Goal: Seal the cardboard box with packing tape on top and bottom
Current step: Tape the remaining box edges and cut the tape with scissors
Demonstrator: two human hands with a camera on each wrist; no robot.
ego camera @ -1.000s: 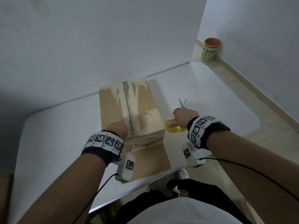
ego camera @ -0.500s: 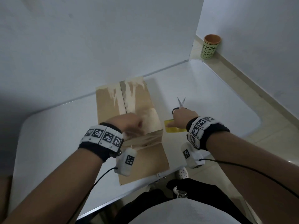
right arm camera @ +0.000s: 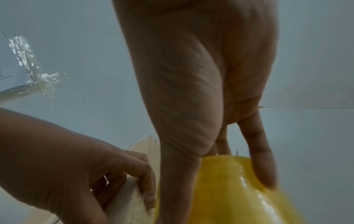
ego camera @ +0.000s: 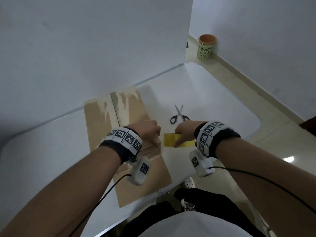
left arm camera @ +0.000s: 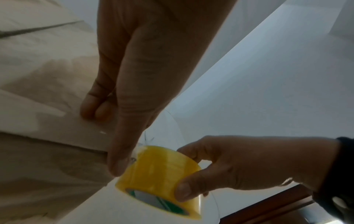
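The brown cardboard box stands on the white table, with its flaps closed and glossy tape along the top seam. My left hand holds the box's near right corner, fingers curled on top and thumb down the side, touching the roll. My right hand grips the yellow packing tape roll right beside that corner, thumb in front and fingers behind. Some clear film shows between roll and thumb.
Black-handled scissors lie on the table just beyond my right hand. A green cup stands on the floor by the far wall. A wall runs close behind the box. A near box flap reaches the table's front edge.
My left hand has slid right from the middle of the box top to its near right corner. The right hand has brought the roll left against the box, uncovering the scissors.
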